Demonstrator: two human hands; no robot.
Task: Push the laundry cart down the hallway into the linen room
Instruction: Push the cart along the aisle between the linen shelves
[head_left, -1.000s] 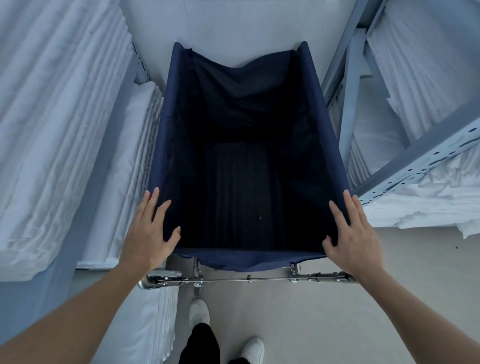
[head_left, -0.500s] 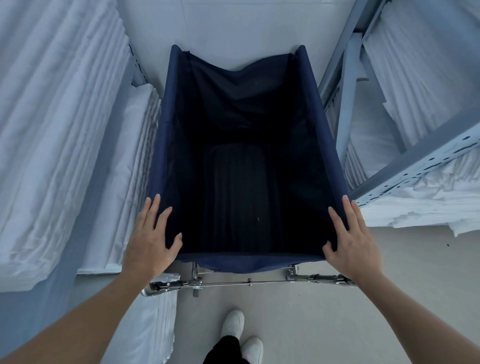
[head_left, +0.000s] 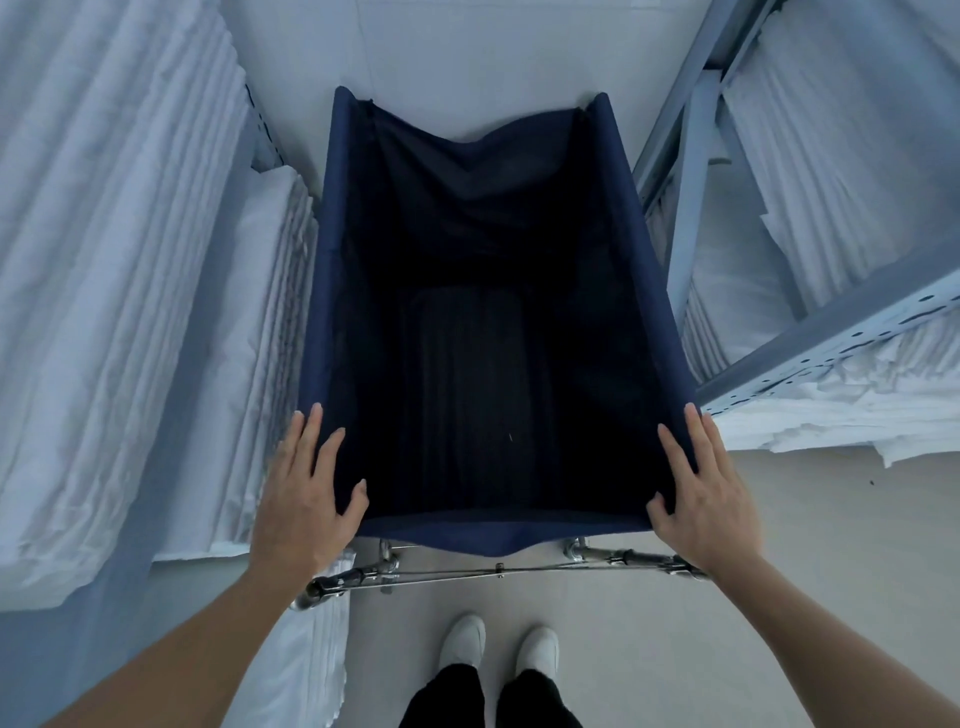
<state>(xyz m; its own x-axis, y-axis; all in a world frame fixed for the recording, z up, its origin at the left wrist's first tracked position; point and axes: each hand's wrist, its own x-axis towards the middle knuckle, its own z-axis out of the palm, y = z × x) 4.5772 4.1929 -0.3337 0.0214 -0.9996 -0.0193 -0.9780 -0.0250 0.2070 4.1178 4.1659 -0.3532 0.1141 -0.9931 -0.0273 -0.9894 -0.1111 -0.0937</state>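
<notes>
The laundry cart (head_left: 332, 291) is a deep navy fabric bin on a chrome frame (head_left: 498, 569), and it looks empty and dark inside. It stands between two linen racks with its far end close to the back wall. My left hand (head_left: 304, 499) lies flat on the near left corner of the rim, fingers spread, thumb just inside the bin. My right hand (head_left: 704, 499) lies the same way on the near right corner. Neither hand curls around the rim or the chrome bar below.
Tall stacks of folded white linen (head_left: 114, 270) crowd the left side, right against the cart. A grey metal shelf rack (head_left: 831, 332) with more linen stands on the right. My white shoes (head_left: 498, 644) are on the pale floor behind the cart.
Both hands have stayed on the cart's near corners. My feet have come together side by side behind the cart. The cart itself has hardly shifted between the racks.
</notes>
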